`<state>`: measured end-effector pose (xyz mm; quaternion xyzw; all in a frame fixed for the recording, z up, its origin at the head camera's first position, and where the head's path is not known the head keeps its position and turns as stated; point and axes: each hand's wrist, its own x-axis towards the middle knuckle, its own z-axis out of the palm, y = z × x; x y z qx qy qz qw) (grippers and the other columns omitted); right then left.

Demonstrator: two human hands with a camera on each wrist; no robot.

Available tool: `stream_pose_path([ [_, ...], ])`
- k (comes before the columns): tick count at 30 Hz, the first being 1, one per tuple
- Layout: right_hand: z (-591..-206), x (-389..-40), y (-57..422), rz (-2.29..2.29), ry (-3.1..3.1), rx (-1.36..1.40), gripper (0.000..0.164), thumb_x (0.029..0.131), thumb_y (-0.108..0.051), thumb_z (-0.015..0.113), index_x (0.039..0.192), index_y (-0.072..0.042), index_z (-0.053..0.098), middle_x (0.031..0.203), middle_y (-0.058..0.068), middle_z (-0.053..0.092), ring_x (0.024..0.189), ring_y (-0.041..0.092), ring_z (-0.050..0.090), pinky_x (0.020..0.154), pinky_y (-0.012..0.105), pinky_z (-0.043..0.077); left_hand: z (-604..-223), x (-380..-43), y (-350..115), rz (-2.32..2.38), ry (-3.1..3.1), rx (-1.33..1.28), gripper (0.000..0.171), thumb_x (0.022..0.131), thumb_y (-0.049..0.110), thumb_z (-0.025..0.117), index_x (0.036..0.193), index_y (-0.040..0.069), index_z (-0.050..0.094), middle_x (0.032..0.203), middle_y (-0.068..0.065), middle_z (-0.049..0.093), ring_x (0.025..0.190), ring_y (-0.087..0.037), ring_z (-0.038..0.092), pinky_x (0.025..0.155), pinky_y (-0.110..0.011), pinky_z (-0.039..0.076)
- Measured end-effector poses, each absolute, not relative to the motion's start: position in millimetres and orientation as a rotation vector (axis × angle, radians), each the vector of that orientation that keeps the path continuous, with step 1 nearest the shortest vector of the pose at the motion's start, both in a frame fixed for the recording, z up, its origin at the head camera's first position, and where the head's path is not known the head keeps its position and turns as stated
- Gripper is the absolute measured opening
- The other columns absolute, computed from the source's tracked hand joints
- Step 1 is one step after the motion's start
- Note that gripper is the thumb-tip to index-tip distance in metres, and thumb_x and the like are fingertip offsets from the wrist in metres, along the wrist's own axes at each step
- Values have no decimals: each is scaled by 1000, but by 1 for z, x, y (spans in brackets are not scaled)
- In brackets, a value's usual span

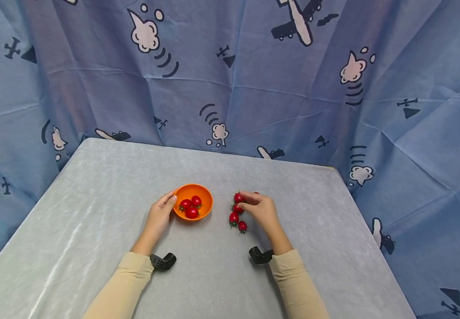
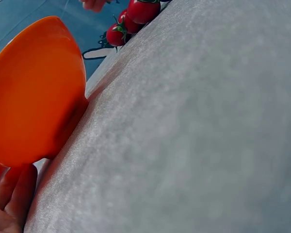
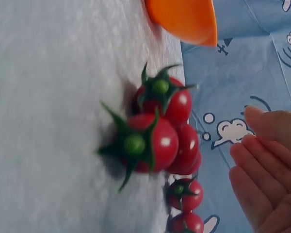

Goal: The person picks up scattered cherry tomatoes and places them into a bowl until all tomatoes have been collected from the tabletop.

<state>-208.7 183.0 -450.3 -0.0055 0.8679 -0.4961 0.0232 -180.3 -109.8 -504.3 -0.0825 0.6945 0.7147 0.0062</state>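
Observation:
My left hand (image 1: 161, 213) grips the left side of an orange bowl (image 1: 207, 212), thumb at the rim and fingers against its outer wall. Inside the bowl lie three red cherry tomatoes (image 1: 191, 213) with green stems. To the right, my right hand (image 1: 262, 212) hovers over a loose cluster of several more cherry tomatoes (image 1: 233, 218) on the table. In the right wrist view its thumb and fingers (image 3: 252, 182) are apart with nothing between them. Part of the cluster is hidden behind that hand in the head view.
A pale grey cloth covers the table (image 1: 198, 274). Blue curtain (image 1: 190, 97) with airplane and cloud prints hangs behind and beside it. Each wrist carries a black camera mount (image 1: 260, 255), and both sleeves (image 1: 299, 283) are beige.

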Motion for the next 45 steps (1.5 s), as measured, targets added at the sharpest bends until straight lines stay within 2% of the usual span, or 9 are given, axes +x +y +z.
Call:
stream_pose_path([
  [7, -456, -210, 194, -1529, 2692, -26, 37, 83, -13, 79, 119, -9, 73, 120, 12, 72, 116, 27, 67, 94, 39, 57, -505, -180, -110, 2240, 2167, -264, 45, 105, 27, 50, 144, 4, 51, 151, -14, 49, 144, -23, 41, 121, -39, 32],
  [16, -461, -209, 199, -1496, 2692, -4, 35, 83, -15, 80, 117, -12, 75, 119, 10, 73, 113, 27, 68, 94, 42, 57, -505, -180, -110, 2223, 2174, -264, 46, 105, 27, 50, 145, 4, 50, 152, -14, 48, 143, -23, 41, 121, -39, 32],
  [27, -470, -212, 196, -1410, 2693, 32, 34, 81, -21, 82, 115, -17, 77, 126, 9, 70, 116, 24, 64, 89, 34, 54, -503, -180, -110, 2230, 2158, -261, 47, 105, 29, 51, 145, 5, 50, 152, -13, 48, 145, -24, 40, 122, -41, 31],
  [34, -473, -212, 196, -1406, 2687, 25, 32, 81, -18, 83, 111, -13, 78, 124, 11, 71, 112, 24, 62, 77, 24, 48, -505, -181, -110, 2226, 2171, -264, 46, 105, 28, 50, 144, 5, 51, 151, -14, 49, 143, -24, 42, 121, -40, 33],
  [45, -478, -215, 192, -1390, 2709, -2, 28, 79, -15, 83, 107, -10, 79, 112, 12, 75, 97, 16, 63, 66, 21, 45, -505, -181, -110, 2233, 2171, -268, 45, 105, 26, 50, 144, 4, 51, 151, -14, 49, 143, -23, 43, 120, -38, 33],
])
